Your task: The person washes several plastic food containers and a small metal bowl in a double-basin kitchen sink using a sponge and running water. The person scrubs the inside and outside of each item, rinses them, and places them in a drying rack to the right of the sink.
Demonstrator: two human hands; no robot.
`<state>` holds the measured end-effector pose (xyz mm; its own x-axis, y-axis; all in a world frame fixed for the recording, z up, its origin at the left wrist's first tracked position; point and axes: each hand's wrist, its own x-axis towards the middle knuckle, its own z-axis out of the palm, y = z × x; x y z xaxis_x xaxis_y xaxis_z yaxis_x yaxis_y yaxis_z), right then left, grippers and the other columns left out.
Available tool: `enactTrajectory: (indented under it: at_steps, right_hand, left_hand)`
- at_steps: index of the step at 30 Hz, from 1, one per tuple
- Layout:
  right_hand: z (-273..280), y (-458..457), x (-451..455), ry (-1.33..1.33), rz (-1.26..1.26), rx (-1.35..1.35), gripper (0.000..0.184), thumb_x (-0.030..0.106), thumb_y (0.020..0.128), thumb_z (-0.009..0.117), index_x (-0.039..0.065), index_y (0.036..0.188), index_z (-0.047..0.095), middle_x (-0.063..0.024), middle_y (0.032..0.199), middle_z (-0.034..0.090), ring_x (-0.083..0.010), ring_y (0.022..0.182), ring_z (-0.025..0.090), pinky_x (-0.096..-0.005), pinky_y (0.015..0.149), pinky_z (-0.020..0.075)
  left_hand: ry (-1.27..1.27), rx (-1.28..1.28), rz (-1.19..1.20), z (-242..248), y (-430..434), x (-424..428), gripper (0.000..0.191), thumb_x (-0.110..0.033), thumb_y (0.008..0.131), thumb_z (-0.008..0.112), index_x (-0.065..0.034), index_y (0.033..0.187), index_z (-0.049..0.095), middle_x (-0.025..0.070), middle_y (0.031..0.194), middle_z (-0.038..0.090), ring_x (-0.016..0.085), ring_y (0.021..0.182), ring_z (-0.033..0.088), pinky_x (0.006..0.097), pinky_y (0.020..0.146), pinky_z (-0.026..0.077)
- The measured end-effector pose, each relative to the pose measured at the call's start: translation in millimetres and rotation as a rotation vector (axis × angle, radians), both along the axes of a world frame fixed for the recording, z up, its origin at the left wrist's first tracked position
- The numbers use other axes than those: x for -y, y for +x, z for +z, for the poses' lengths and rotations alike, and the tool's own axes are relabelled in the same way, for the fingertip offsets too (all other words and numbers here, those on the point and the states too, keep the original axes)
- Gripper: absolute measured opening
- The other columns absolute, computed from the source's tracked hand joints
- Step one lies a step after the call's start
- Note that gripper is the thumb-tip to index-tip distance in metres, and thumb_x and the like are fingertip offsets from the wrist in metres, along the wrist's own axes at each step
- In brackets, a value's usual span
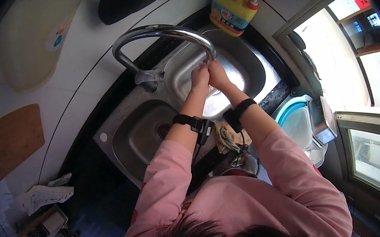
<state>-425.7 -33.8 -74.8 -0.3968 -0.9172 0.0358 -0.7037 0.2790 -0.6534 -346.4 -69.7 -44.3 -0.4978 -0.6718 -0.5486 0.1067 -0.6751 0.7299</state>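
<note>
Over the right basin of a steel double sink (109, 145), my left hand (200, 77) and my right hand (217, 73) meet right under the spout of a chrome gooseneck faucet (160, 29). The fingers are bunched together and partly hidden by the spout's end, so whether they hold anything is unclear. Something pale lies in the basin beneath my hands, largely covered by them. Black straps with small devices circle both forearms. A patterned cloth (227, 138) lies at the sink's front edge, between my forearms.
A yellow jug with a red pump (233, 8) stands behind the right basin. The other basin (134, 136) has a drain. Blue and clear plastic basins (295, 122) stand at the right beside a window. A brown board (9, 142) is at the far left.
</note>
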Motion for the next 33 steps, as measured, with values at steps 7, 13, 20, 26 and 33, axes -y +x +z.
enactTrajectory:
  at_steps: [7,13,20,26,33]
  right_hand:
    - [34.0,48.2,-16.2,-0.278,-0.271,0.675,0.025,0.009,0.083,0.049,-0.001,0.106,0.055,-0.0204,0.086,0.063,-0.0298,0.082,0.06,-0.0352,0.074,0.0443]
    - [25.3,65.4,-4.3,-0.279,-0.223,0.643,0.039,0.022,0.095,0.037,0.008,0.131,0.043,-0.0165,0.138,0.036,-0.0319,0.134,0.022,-0.0451,0.109,0.0086]
    - [14.8,34.7,8.0,-0.02,-0.538,0.227,0.039,0.031,0.095,0.033,0.007,0.12,0.052,-0.0154,0.136,0.039,-0.0372,0.133,0.019,-0.0658,0.1,-0.0039]
    - [8.8,25.1,-1.7,-0.07,-0.685,0.74,0.036,0.029,0.095,0.035,0.001,0.11,0.053,-0.017,0.115,0.054,-0.0306,0.1,0.055,-0.0452,0.08,0.0433]
    - [33.6,28.9,-24.8,-0.417,-0.541,1.835,0.035,0.035,0.098,0.031,0.008,0.109,0.051,-0.0068,0.1,0.057,-0.019,0.087,0.058,-0.0338,0.07,0.0507]
  left_hand:
    - [0.179,0.005,-0.081,-11.4,5.7,20.7,0.031,-0.035,0.094,0.042,-0.007,0.089,0.055,0.0078,0.09,0.057,0.019,0.079,0.056,0.0336,0.072,0.046]
    - [0.343,-0.229,-0.023,-16.0,16.3,25.4,0.051,-0.038,0.094,0.037,0.0028,0.123,0.041,0.0221,0.127,0.045,0.031,0.117,0.045,0.0403,0.099,0.039]
    - [0.167,-0.222,-0.099,8.4,15.0,8.5,0.034,-0.027,0.095,0.044,-0.0007,0.116,0.051,0.0111,0.111,0.057,0.019,0.098,0.056,0.032,0.085,0.045]
    - [-0.381,0.197,-0.32,5.7,13.5,8.5,0.022,-0.019,0.091,0.053,0.0006,0.097,0.061,0.0049,0.094,0.064,0.01,0.081,0.059,0.0243,0.064,0.046]
    - [-1.094,0.538,-0.406,15.9,0.7,14.6,0.028,-0.024,0.084,0.06,0.0032,0.088,0.06,0.0163,0.073,0.065,0.029,0.067,0.063,0.0364,0.064,0.048]
